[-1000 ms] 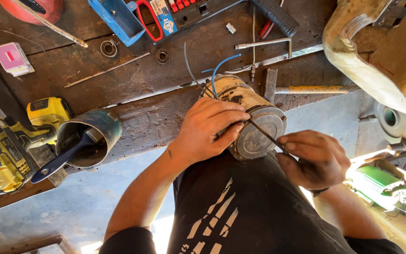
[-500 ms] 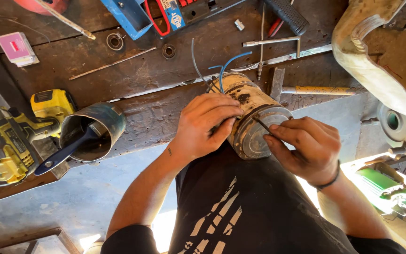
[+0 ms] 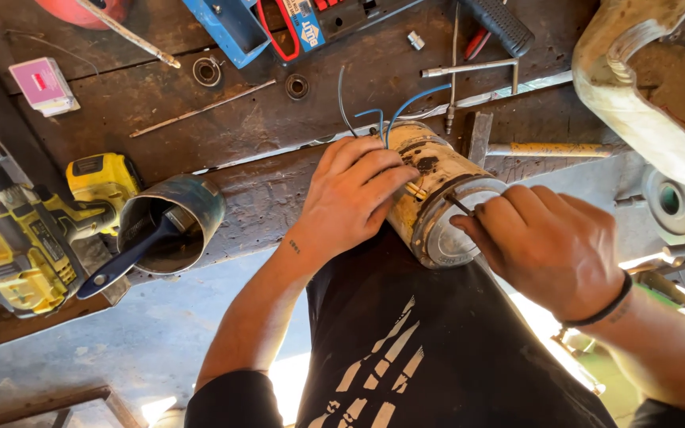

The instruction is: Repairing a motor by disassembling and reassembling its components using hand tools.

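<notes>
Workbench (image 3: 200,119), left fingers (image 3: 374,170) gripping motor (image 3: 438,198)

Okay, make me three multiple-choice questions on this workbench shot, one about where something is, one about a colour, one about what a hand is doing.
1. Where does the metal can with the brush stand?
A. beside the yellow drill
B. on the floor
C. on top of the motor

2. What colour are the wires rising from the cylindrical motor?
A. red
B. blue
C. green

3. What is the left hand doing?
A. hanging free
B. gripping the drill
C. resting on the motor's side

Answers: 1 A, the can sits on the bench edge right next to the drill. 2 B, the thin looping wires are blue. 3 C, its fingers lie across the motor body while the right hand holds a thin tool at the end cap.
</notes>
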